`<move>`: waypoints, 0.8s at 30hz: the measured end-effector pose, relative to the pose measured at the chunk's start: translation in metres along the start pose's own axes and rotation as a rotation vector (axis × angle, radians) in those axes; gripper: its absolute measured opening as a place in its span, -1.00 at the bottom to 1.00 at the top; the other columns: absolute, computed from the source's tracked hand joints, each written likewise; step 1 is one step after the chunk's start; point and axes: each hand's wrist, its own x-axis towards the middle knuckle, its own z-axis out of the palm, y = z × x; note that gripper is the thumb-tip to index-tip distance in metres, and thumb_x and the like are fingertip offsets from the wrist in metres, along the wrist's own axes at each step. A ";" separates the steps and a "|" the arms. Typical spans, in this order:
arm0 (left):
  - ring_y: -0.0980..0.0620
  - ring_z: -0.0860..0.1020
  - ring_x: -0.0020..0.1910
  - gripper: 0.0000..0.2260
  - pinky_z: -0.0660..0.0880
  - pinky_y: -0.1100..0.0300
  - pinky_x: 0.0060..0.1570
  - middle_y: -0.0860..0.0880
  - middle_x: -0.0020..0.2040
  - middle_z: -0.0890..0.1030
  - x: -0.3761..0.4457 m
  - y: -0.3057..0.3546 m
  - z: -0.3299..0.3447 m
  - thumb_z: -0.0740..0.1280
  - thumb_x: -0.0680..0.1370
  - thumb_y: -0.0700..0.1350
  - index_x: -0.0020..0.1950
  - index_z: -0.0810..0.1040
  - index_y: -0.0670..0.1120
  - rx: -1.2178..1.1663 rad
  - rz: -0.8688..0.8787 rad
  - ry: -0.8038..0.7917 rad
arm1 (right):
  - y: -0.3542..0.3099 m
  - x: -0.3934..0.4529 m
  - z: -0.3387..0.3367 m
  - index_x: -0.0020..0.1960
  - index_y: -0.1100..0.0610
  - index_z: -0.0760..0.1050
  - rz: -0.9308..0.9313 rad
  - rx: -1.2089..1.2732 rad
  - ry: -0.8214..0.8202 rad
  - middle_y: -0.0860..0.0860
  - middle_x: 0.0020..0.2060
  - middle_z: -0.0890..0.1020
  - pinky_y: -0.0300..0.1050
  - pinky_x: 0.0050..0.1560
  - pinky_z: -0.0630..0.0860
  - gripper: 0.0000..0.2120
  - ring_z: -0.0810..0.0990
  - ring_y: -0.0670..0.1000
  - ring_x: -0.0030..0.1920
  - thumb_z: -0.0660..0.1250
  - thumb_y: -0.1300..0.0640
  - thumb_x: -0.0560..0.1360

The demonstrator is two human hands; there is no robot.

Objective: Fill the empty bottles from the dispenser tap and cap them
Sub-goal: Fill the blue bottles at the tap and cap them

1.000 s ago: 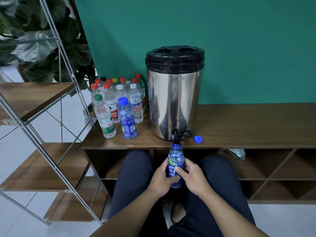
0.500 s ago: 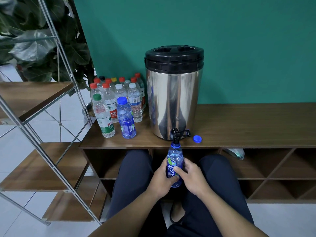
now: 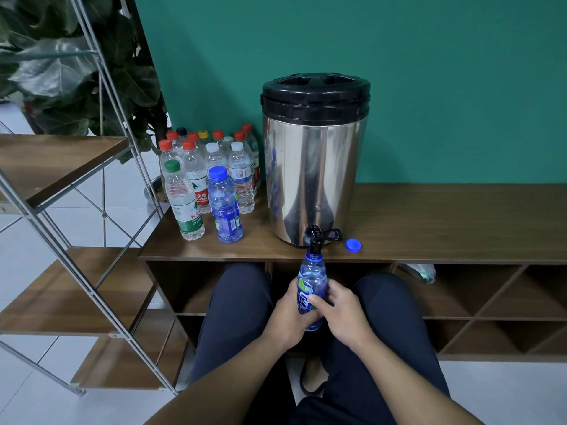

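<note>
Nearest, the left hand (image 3: 287, 315) and right hand (image 3: 343, 311) both wrap around the uncapped blue bottle (image 3: 310, 283), held upright with its mouth just under the black tap (image 3: 316, 237). At the tap's 3 o'clock a loose blue cap (image 3: 353, 245) lies on the wooden counter (image 3: 445, 222). Behind stands the steel dispenser (image 3: 314, 167); at its 9 o'clock, the capped bottles (image 3: 211, 176) cluster.
</note>
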 end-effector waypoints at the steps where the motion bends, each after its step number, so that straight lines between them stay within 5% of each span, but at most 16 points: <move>1: 0.19 0.71 0.21 -0.36 0.64 0.16 0.28 0.13 0.24 0.73 0.001 0.000 0.000 0.60 0.56 -0.15 0.56 0.44 0.11 -0.006 -0.008 0.009 | 0.000 0.000 0.000 0.29 0.01 0.70 -0.008 -0.009 0.008 -0.05 0.12 0.82 0.19 0.32 0.68 -0.72 0.79 0.00 0.18 0.55 0.24 0.61; 7: 0.17 0.72 0.14 -0.51 0.66 0.12 0.20 0.13 0.17 0.74 0.009 0.000 0.000 0.60 0.54 -0.12 0.41 0.51 0.08 -0.003 -0.009 0.030 | -0.003 0.001 0.002 0.28 0.00 0.70 -0.009 -0.044 0.043 -0.08 0.10 0.82 0.16 0.31 0.68 -0.69 0.79 -0.03 0.16 0.56 0.25 0.58; 24: 0.13 0.73 0.09 -0.49 0.62 0.25 0.12 0.13 0.12 0.74 0.018 0.001 0.000 0.63 0.49 -0.23 0.35 0.55 0.08 -0.067 0.016 0.100 | -0.002 0.008 0.001 0.35 -0.03 0.66 0.027 -0.056 0.037 -0.08 0.15 0.81 0.21 0.34 0.67 -0.65 0.78 -0.03 0.20 0.51 0.24 0.62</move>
